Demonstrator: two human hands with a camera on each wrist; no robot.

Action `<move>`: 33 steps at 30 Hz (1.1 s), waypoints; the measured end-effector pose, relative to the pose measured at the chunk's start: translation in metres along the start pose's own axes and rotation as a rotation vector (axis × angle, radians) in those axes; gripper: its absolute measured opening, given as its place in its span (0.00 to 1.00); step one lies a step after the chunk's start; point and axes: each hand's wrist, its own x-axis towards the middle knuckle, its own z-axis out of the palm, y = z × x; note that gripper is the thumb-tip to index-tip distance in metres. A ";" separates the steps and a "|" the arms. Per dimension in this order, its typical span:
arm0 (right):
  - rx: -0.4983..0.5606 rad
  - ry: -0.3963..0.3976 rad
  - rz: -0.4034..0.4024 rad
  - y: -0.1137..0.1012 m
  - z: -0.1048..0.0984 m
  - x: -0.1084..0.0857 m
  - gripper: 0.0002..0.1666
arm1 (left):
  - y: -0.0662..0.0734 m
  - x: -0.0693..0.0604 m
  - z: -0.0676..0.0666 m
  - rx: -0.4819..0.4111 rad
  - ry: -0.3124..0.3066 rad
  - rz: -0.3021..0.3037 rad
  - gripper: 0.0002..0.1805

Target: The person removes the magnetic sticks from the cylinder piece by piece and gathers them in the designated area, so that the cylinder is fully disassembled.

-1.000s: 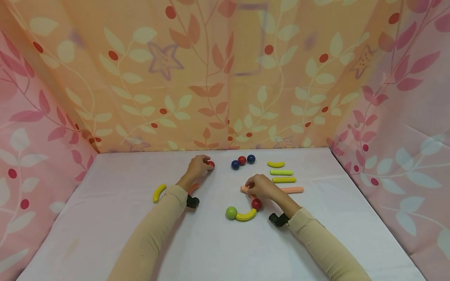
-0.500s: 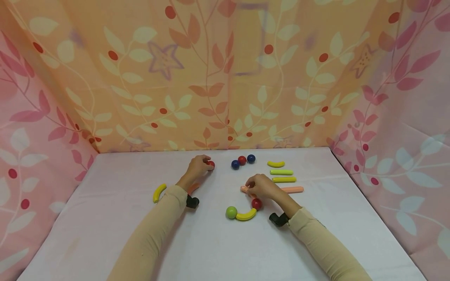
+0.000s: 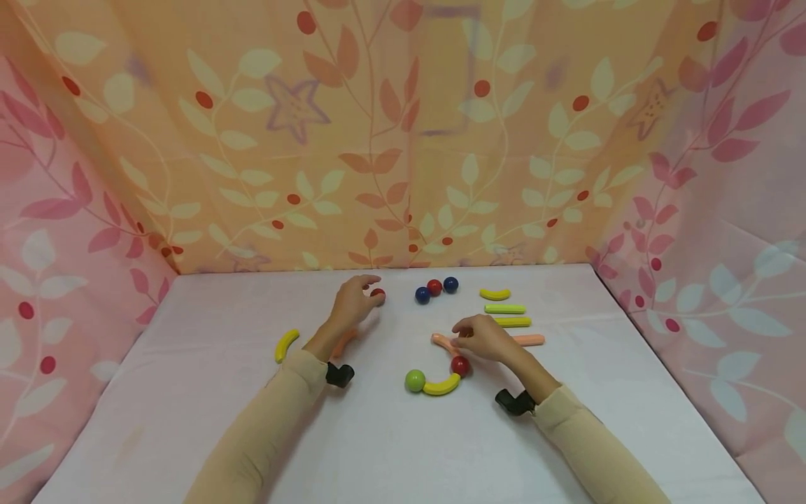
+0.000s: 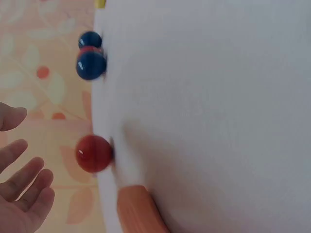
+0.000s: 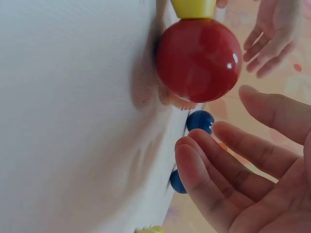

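My left hand [image 3: 352, 304] is beside a small red ball [image 4: 93, 153], its fingers spread and apart from the ball in the left wrist view. The right hand [image 3: 486, 339], fingers loosely bent and holding nothing, hovers just right of a curved orange stick [image 3: 444, 342]. That stick's lower end meets a larger red ball [image 5: 199, 60]. From this ball a curved yellow stick [image 3: 441, 386] runs left to a green ball [image 3: 415, 380], so these pieces form a connected curve. Part of a straight orange stick [image 3: 530, 340] is hidden behind the right hand.
At the back stand two blue balls [image 3: 422, 295] with a red ball [image 3: 434, 287] between them. Right of them lie a curved yellow stick [image 3: 495, 294], a green stick [image 3: 504, 309] and a yellow stick [image 3: 515, 322]. Near the left forearm are another yellow curve [image 3: 286, 346] and an orange curve [image 3: 343, 343].
My left fingers have spread off the small red ball, which stays in place. The right hand has let go of the curved orange stick and shifted to the right.
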 end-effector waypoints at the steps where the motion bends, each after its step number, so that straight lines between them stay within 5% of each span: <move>1: 0.005 0.002 -0.004 0.001 0.000 -0.002 0.19 | 0.003 -0.005 0.000 0.002 0.008 0.020 0.25; 6: 0.025 0.011 0.029 0.003 0.001 -0.012 0.22 | 0.020 -0.029 0.000 -0.012 0.005 0.093 0.24; 11: 0.039 0.019 0.050 0.001 0.004 -0.020 0.22 | 0.031 -0.050 0.006 -0.016 -0.061 0.141 0.24; 18: 0.064 0.018 0.090 -0.003 0.010 -0.028 0.24 | 0.034 -0.073 0.022 -0.037 -0.272 0.123 0.26; 27: 0.081 0.035 0.102 -0.006 0.017 -0.031 0.25 | 0.027 -0.089 0.040 0.039 -0.522 0.147 0.22; 33: 0.069 0.037 0.109 -0.008 0.021 -0.032 0.25 | 0.027 -0.095 0.044 0.100 -0.597 0.176 0.18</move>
